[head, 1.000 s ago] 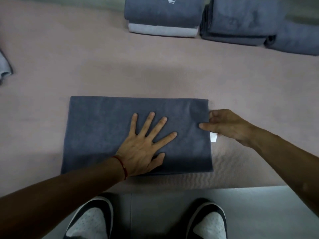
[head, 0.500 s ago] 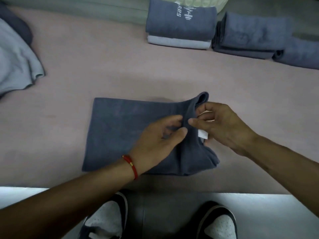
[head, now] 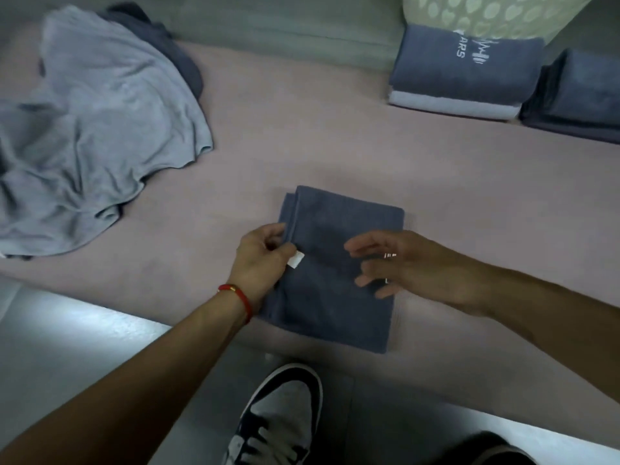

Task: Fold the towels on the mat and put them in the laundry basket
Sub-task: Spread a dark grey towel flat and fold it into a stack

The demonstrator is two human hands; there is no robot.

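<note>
A dark blue towel (head: 339, 303) lies folded into a narrow rectangle on the pink mat (head: 302, 146), just beyond my shoes. My left hand (head: 263, 260), with a red bracelet at the wrist, pinches the towel's left edge beside a small white tag. Over the towel's right side hovers my right hand (head: 399, 263), fingers spread and holding nothing. A heap of unfolded light grey and dark towels (head: 97, 129) sits at the far left of the mat. The laundry basket (head: 496, 15), pale green with a heart pattern, stands at the top right.
Two stacks of folded towels sit on the mat's far right edge: one with white lettering (head: 466, 68), and a dark one (head: 583, 95) beside it. My shoes (head: 278, 417) stand on the grey floor in front of the mat.
The towel's right half has been folded over to the left, so it is now half as wide. My right hand has let go; my left hand now grips the left edge.
</note>
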